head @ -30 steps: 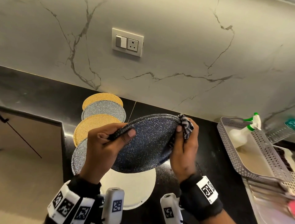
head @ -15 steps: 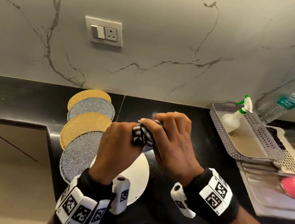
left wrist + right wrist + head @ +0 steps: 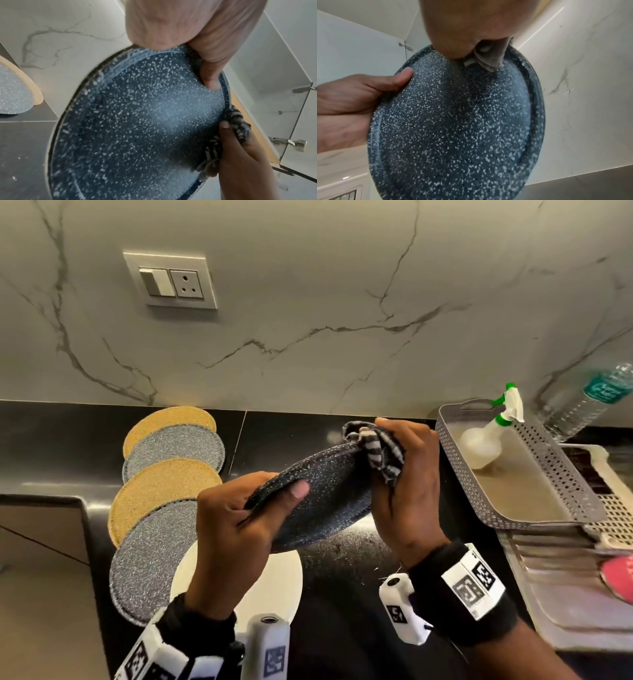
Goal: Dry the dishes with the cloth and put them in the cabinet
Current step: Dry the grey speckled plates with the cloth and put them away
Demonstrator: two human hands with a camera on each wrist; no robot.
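Glossy black stone surface [image 3: 342,570] under a grey-veined marble wall [image 3: 308,302] with a switch-and-socket plate [image 3: 170,281], and on the left four round glittery gold and silver mats [image 3: 164,474] overlap in a row. Above it the left hand [image 3: 236,529] has its fingers clamped on the rim of the dark blue speckled round plate [image 3: 322,498], held tilted in the air. The right hand [image 3: 407,491] pinches the striped black-and-white cloth [image 3: 380,453] over the opposite rim, with a grey perforated plastic basket [image 3: 561,474] at far right.
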